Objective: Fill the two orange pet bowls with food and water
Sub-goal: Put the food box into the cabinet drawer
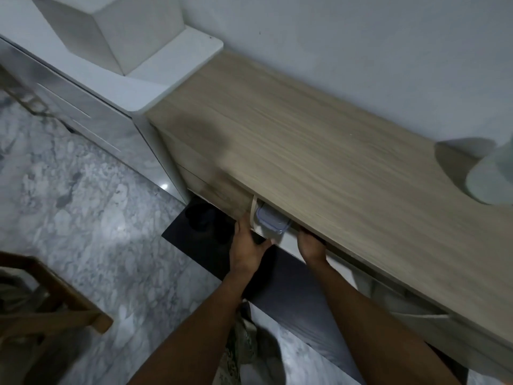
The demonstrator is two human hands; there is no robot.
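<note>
A clear plastic container with a blue-rimmed lid [270,222] sits in an open compartment under the top of a long wooden cabinet [319,140]. My left hand [248,247] holds the container's near left corner, thumb against its front. My right hand [311,245] reaches into the same opening just to the right of the container; its fingers are hidden under the cabinet top. No orange bowls are in view.
A white cabinet [116,87] with a white box on top stands to the left of the wooden one. A pale round object [488,179] rests on the cabinet top at right. A dark mat [277,282] lies on the marble floor. A wooden chair [47,301] stands at lower left.
</note>
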